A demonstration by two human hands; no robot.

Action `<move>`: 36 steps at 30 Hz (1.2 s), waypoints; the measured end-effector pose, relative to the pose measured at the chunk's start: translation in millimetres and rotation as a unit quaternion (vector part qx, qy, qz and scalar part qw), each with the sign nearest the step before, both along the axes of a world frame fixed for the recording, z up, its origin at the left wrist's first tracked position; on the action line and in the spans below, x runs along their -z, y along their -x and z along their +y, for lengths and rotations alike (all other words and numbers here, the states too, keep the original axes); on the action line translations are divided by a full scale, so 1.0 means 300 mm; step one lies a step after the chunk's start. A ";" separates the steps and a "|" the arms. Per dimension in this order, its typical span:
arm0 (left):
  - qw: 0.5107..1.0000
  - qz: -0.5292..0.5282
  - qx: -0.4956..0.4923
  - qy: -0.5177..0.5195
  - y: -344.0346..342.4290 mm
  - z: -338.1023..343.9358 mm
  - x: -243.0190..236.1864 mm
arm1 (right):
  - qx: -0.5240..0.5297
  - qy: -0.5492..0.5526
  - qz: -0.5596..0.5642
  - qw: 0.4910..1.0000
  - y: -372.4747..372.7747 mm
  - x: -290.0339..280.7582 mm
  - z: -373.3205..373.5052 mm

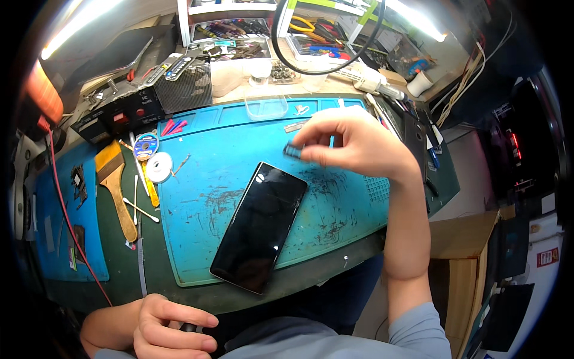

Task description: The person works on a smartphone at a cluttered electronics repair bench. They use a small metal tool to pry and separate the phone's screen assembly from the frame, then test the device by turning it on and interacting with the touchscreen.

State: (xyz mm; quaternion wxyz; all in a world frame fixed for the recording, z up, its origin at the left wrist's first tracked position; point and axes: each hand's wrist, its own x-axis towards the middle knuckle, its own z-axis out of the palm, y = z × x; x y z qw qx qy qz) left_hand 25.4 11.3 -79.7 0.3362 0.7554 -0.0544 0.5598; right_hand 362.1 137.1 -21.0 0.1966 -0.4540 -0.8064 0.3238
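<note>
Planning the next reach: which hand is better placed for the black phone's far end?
Likely the right hand: it is nearer that end of the phone, though pinching a small dark piece. The left hand is low, off the blue mat.

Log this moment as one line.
Right hand: pinching small dark part above blue mat | Left hand: curled around small black object | Phone: lying across mat's front edge
</note>
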 end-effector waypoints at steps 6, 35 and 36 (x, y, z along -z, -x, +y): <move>0.998 0.043 0.001 0.035 0.007 -0.011 -0.019 | -0.112 0.103 -0.016 0.988 0.055 -0.015 -0.067; 0.988 0.122 -0.011 0.091 0.005 -0.043 -0.038 | -0.031 0.142 -0.160 0.976 0.009 -0.113 -0.095; 0.988 0.125 -0.012 0.089 0.008 -0.044 -0.041 | -0.033 0.137 -0.159 0.977 0.009 -0.109 -0.095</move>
